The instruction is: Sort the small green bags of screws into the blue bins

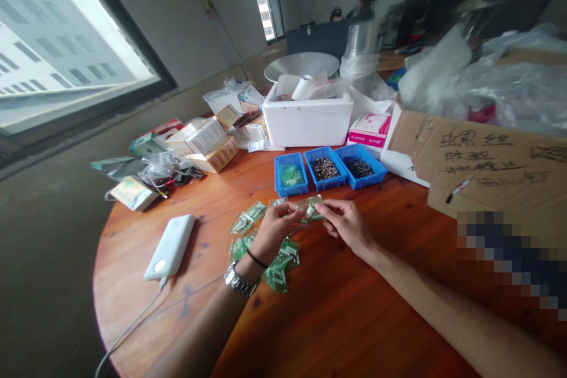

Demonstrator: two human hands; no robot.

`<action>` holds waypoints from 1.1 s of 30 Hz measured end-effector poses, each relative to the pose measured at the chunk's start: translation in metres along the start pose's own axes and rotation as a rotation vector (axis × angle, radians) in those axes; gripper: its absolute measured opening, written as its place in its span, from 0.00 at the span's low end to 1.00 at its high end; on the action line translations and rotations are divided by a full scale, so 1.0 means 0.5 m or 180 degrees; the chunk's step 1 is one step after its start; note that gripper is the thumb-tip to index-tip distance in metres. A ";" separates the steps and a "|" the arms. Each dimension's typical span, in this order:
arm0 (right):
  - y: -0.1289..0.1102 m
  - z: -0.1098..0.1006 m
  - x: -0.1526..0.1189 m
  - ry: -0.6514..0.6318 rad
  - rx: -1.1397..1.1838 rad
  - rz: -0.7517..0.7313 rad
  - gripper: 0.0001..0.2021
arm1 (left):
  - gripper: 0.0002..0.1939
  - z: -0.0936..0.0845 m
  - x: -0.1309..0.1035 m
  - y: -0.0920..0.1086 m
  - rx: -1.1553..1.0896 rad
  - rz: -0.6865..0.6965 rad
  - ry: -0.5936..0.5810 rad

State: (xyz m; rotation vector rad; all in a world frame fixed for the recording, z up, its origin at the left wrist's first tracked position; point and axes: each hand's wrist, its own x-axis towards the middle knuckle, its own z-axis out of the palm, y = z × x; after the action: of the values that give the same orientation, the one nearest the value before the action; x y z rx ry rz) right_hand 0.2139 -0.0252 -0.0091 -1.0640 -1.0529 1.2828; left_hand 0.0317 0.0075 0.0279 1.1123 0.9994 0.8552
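Between both hands, over the table, is a small clear plastic bag (311,208) with greenish, pale pieces inside. My left hand (278,225) pinches the bag's left end, its wrist wearing a metal watch and a dark band. At the right end, the thumb and fingers of my right hand (344,221) are closed on the same bag. Several similar green filled bags (275,277) lie under and beside my left hand, partly hidden by it. Just beyond the hands stand three blue trays: one with green pieces (291,175), one with brownish metal screws (325,169), one with dark screws (358,167).
A white foam box (308,123) stands behind the trays, beside a pink box (370,130). Cardboard with handwriting (491,159) borders the right side. On the left lie a white power bank (170,246) with its cable and several small boxes (208,142).
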 end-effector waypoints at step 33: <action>0.011 -0.023 0.004 -0.0340 -0.0390 -0.0601 0.15 | 0.08 -0.104 0.251 0.081 0.3963 0.1695 0.0978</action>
State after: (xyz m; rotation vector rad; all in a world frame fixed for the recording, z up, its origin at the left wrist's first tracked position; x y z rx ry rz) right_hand 0.2242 -0.0231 -0.0168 -0.9697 -1.2953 1.1445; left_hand 0.0218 0.1488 0.0348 2.4295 1.5886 0.8032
